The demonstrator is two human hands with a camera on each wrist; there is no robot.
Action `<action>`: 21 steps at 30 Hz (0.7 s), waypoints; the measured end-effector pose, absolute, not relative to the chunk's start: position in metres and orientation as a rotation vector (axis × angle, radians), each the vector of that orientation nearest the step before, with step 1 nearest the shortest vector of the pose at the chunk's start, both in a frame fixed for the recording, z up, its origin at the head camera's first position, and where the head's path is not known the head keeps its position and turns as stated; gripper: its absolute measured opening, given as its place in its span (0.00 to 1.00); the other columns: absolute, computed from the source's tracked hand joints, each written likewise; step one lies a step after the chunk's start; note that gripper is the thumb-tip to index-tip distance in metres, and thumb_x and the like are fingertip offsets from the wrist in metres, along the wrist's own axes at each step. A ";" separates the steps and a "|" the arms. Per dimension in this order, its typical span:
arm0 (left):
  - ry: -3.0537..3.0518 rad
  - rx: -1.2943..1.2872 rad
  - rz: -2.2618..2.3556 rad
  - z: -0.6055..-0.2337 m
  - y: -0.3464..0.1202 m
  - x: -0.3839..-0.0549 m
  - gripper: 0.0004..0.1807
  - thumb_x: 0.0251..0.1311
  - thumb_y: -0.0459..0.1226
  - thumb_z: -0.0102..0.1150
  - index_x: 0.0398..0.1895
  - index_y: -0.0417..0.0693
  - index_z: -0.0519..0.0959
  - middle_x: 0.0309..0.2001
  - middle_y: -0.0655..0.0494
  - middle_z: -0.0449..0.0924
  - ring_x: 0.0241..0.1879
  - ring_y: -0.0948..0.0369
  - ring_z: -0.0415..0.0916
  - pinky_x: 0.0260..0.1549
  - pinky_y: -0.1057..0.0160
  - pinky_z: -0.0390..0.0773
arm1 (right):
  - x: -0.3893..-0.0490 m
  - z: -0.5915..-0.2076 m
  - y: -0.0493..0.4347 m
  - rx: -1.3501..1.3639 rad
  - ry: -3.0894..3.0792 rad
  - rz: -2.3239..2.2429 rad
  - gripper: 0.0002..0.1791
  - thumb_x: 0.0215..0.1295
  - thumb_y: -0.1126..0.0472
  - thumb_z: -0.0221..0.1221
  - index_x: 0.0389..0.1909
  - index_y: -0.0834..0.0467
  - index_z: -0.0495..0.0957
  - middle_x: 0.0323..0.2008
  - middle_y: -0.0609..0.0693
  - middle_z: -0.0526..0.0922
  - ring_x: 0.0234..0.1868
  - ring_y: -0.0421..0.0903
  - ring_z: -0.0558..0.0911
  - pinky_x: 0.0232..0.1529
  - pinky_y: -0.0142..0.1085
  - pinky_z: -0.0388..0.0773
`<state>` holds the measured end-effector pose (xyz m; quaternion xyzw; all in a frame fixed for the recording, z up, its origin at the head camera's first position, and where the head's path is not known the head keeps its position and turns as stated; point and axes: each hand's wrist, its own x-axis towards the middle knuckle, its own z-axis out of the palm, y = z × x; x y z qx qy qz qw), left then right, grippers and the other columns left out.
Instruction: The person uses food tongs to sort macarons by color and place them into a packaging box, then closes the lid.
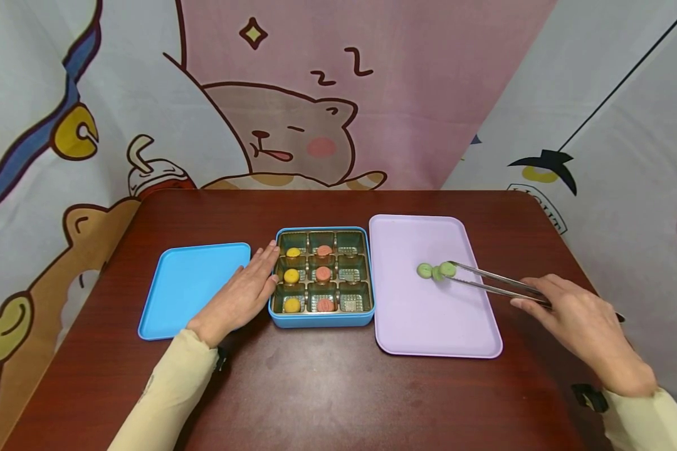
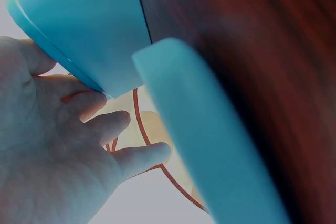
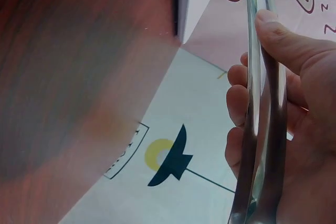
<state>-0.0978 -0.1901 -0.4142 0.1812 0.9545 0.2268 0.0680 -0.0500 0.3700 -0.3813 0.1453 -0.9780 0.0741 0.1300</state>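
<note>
My right hand (image 1: 578, 319) grips metal tongs (image 1: 504, 285), its thumb and fingers curled round the arms, as the right wrist view also shows. The tong tips reach the green round pieces (image 1: 425, 270), several of which lie close together on the lilac tray (image 1: 429, 326). With fingers straight, my left hand (image 1: 239, 297) rests against the left side of the blue box (image 1: 321, 321). Inside the box is a gold divided insert (image 1: 351, 275). Yellow pieces (image 1: 291, 275) sit in its left column and pink pieces (image 1: 323, 274) in its middle column; the right column's compartments hold nothing.
A flat blue lid or tray (image 1: 194, 288) lies on the left of the brown table (image 1: 321, 388), partly under my left forearm in the head view. Behind the table's far edge hangs a printed cloth (image 1: 417, 94). The lilac tray stands right beside the box.
</note>
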 end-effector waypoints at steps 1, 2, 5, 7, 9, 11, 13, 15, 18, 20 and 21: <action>2.875 0.547 0.681 -0.414 -0.190 -0.098 0.35 0.83 0.46 0.39 0.85 0.45 0.46 0.84 0.52 0.38 0.82 0.46 0.42 0.72 0.31 0.51 | -0.050 -0.380 0.369 0.428 -2.837 0.216 0.27 0.50 0.55 0.79 0.50 0.60 0.83 0.38 0.54 0.84 0.28 0.51 0.79 0.18 0.49 0.73; 2.873 0.543 0.681 -0.414 -0.190 -0.098 0.35 0.83 0.47 0.39 0.85 0.45 0.46 0.84 0.53 0.38 0.82 0.46 0.42 0.72 0.31 0.51 | -0.049 -0.379 0.368 0.433 -2.833 0.215 0.26 0.50 0.55 0.79 0.50 0.60 0.84 0.37 0.54 0.84 0.28 0.50 0.79 0.18 0.48 0.73; 2.872 0.545 0.678 -0.414 -0.190 -0.098 0.35 0.83 0.47 0.38 0.85 0.45 0.46 0.84 0.52 0.38 0.82 0.46 0.41 0.72 0.31 0.51 | -0.049 -0.377 0.364 0.446 -2.821 0.216 0.26 0.49 0.56 0.79 0.48 0.59 0.84 0.36 0.52 0.84 0.27 0.48 0.78 0.19 0.45 0.72; 2.870 0.545 0.678 -0.413 -0.190 -0.098 0.35 0.83 0.47 0.38 0.85 0.45 0.46 0.84 0.52 0.38 0.82 0.46 0.41 0.72 0.31 0.50 | -0.048 -0.375 0.361 0.456 -2.815 0.217 0.26 0.48 0.56 0.80 0.48 0.59 0.84 0.36 0.52 0.84 0.27 0.47 0.77 0.19 0.44 0.72; 2.869 0.545 0.678 -0.413 -0.190 -0.098 0.35 0.83 0.47 0.38 0.85 0.45 0.45 0.84 0.52 0.38 0.82 0.46 0.41 0.72 0.31 0.50 | -0.047 -0.374 0.359 0.459 -2.811 0.218 0.26 0.47 0.56 0.80 0.48 0.59 0.84 0.35 0.51 0.84 0.27 0.46 0.77 0.20 0.42 0.72; 2.868 0.542 0.680 -0.413 -0.190 -0.097 0.35 0.83 0.47 0.38 0.85 0.46 0.45 0.84 0.53 0.37 0.82 0.46 0.41 0.72 0.31 0.50 | -0.047 -0.373 0.356 0.463 -2.805 0.218 0.26 0.47 0.56 0.80 0.47 0.58 0.84 0.35 0.51 0.83 0.27 0.45 0.76 0.20 0.42 0.71; 2.868 0.542 0.680 -0.413 -0.190 -0.097 0.35 0.83 0.47 0.38 0.85 0.46 0.45 0.84 0.53 0.37 0.82 0.46 0.41 0.72 0.31 0.50 | -0.047 -0.372 0.354 0.469 -2.791 0.220 0.26 0.47 0.56 0.80 0.48 0.58 0.84 0.35 0.50 0.83 0.27 0.45 0.76 0.21 0.41 0.71; 2.870 0.542 0.682 -0.414 -0.190 -0.097 0.35 0.83 0.47 0.38 0.85 0.46 0.45 0.84 0.53 0.38 0.82 0.46 0.41 0.72 0.31 0.50 | -0.046 -0.372 0.352 0.482 -2.771 0.220 0.26 0.46 0.56 0.80 0.48 0.57 0.85 0.35 0.48 0.83 0.28 0.44 0.75 0.21 0.41 0.71; 2.877 0.545 0.687 -0.414 -0.190 -0.097 0.34 0.83 0.46 0.39 0.85 0.45 0.47 0.84 0.52 0.39 0.82 0.45 0.42 0.72 0.30 0.51 | -0.046 -0.372 0.349 0.513 -2.739 0.229 0.25 0.46 0.56 0.80 0.47 0.56 0.85 0.33 0.46 0.82 0.27 0.42 0.73 0.20 0.39 0.69; 2.882 0.544 0.692 -0.415 -0.190 -0.098 0.34 0.83 0.46 0.39 0.85 0.44 0.47 0.84 0.52 0.39 0.81 0.45 0.42 0.72 0.30 0.51 | -0.046 -0.372 0.347 0.532 -2.721 0.233 0.25 0.46 0.56 0.80 0.47 0.55 0.85 0.33 0.44 0.81 0.26 0.40 0.72 0.19 0.37 0.68; 2.882 0.542 0.693 -0.415 -0.190 -0.097 0.34 0.83 0.46 0.39 0.85 0.44 0.47 0.84 0.52 0.39 0.82 0.45 0.42 0.72 0.30 0.51 | -0.046 -0.371 0.346 0.541 -2.715 0.236 0.24 0.47 0.56 0.80 0.47 0.55 0.85 0.32 0.44 0.81 0.26 0.40 0.72 0.19 0.37 0.68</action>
